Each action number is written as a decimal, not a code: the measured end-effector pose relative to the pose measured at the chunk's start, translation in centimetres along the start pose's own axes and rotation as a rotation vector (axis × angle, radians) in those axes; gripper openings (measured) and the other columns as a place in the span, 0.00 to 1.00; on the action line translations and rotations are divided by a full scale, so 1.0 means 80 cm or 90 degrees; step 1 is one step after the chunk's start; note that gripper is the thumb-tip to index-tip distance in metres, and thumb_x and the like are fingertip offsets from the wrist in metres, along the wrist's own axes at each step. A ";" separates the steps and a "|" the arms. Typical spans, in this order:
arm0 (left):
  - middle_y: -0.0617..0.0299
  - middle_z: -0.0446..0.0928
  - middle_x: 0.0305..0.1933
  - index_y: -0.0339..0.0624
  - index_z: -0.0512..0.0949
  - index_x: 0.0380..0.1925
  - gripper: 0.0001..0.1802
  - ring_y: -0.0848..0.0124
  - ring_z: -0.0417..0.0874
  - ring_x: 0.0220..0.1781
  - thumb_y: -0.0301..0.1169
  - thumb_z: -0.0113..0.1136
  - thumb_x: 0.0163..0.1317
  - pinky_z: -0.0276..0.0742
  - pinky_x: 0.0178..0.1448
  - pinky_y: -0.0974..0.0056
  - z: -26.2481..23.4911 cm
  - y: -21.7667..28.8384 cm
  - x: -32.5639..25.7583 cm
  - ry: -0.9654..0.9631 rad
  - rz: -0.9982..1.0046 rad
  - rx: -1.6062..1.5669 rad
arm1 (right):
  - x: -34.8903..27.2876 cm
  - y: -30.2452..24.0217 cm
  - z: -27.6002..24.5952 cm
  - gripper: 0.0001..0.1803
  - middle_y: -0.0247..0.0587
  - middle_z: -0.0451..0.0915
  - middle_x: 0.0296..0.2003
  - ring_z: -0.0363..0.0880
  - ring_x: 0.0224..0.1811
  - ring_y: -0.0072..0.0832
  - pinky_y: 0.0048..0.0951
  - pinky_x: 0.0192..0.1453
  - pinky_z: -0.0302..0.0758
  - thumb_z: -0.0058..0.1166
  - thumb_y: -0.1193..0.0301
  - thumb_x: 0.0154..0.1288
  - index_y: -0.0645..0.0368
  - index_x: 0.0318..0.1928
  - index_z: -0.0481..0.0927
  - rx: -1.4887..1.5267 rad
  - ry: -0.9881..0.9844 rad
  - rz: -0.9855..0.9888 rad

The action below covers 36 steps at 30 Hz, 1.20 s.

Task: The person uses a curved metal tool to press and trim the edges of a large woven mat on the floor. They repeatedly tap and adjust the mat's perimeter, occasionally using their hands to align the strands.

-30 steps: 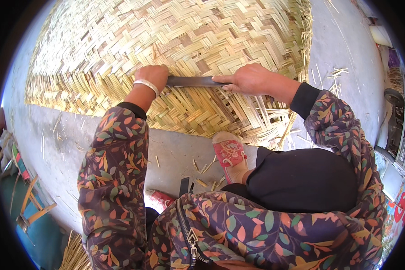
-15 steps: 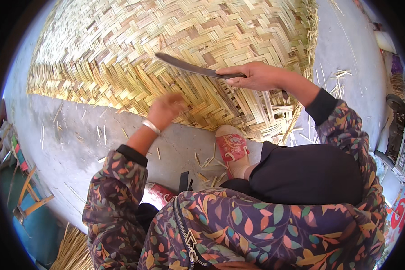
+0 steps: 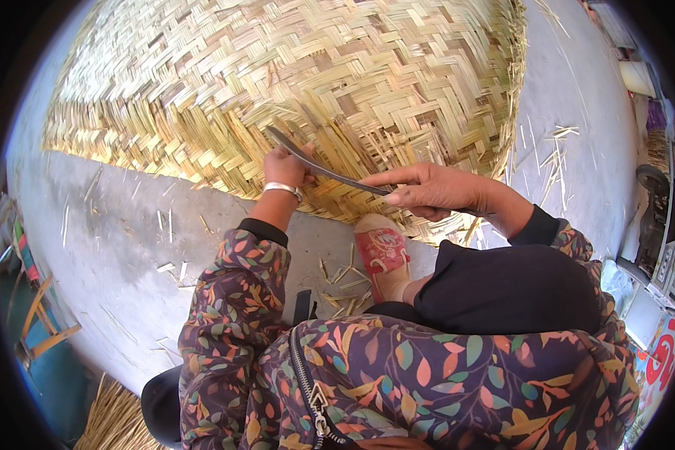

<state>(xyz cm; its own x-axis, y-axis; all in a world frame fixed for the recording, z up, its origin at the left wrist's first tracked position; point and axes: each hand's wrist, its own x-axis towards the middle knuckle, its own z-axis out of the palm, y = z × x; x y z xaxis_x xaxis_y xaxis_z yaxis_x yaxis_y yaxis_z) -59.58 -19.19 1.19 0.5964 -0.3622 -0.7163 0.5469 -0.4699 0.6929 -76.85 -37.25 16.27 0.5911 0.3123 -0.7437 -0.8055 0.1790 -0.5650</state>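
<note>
A large woven mat [image 3: 337, 67] of pale flat strips lies on the floor before me. My right hand [image 3: 446, 191] grips the handle end of a long, dark, slightly curved knife [image 3: 330, 172], its forefinger stretched along the back. The blade points left and passes over the mat's near edge. Beside the tip is my left hand [image 3: 283, 166], with a pale bracelet at the wrist. Its fingers are curled in at the mat's edge, partly behind the blade, so what they hold is hidden.
My red shoe [image 3: 383, 251] stands close to the mat's near edge. Cut bits of strip [image 3: 345, 283] litter the grey floor [image 3: 120, 225]. A bundle of straw-like stalks [image 3: 120, 420] lies at the lower left, near a wooden frame [image 3: 41, 322]. Assorted items line the right rim.
My right hand has brought the knife down and nearer to me. The left hand has risen slightly, its fingers curling in beside the blade's tip.
</note>
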 end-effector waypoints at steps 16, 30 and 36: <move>0.66 0.78 0.29 0.41 0.78 0.34 0.15 0.76 0.80 0.24 0.41 0.67 0.62 0.71 0.23 0.72 -0.012 -0.007 -0.013 -0.060 -0.049 -0.207 | 0.062 0.018 0.019 0.27 0.48 0.83 0.36 0.83 0.38 0.45 0.45 0.40 0.77 0.49 0.57 0.66 0.48 0.65 0.70 -0.754 0.259 0.025; 0.69 0.68 0.17 0.46 0.75 0.26 0.11 0.76 0.67 0.12 0.36 0.67 0.61 0.63 0.13 0.69 0.001 0.005 -0.003 -0.028 -0.297 -0.227 | 0.112 0.032 0.020 0.30 0.48 0.83 0.31 0.83 0.36 0.46 0.47 0.41 0.77 0.49 0.58 0.65 0.46 0.66 0.64 -0.721 0.353 -0.038; 0.62 0.75 0.24 0.36 0.76 0.39 0.19 0.68 0.79 0.19 0.39 0.70 0.58 0.69 0.17 0.65 0.008 0.009 0.003 0.017 -0.148 -0.143 | 0.110 0.030 0.019 0.29 0.47 0.83 0.30 0.83 0.34 0.45 0.47 0.37 0.78 0.49 0.59 0.64 0.46 0.66 0.66 -0.758 0.351 -0.026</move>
<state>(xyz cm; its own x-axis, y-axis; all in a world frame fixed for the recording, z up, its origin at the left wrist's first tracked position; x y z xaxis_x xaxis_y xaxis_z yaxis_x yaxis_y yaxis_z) -59.45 -20.14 1.42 0.4537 -0.2432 -0.8573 0.7845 -0.3474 0.5137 -73.63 -32.65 8.96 0.7829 -0.1444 -0.6052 -0.4225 -0.8374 -0.3468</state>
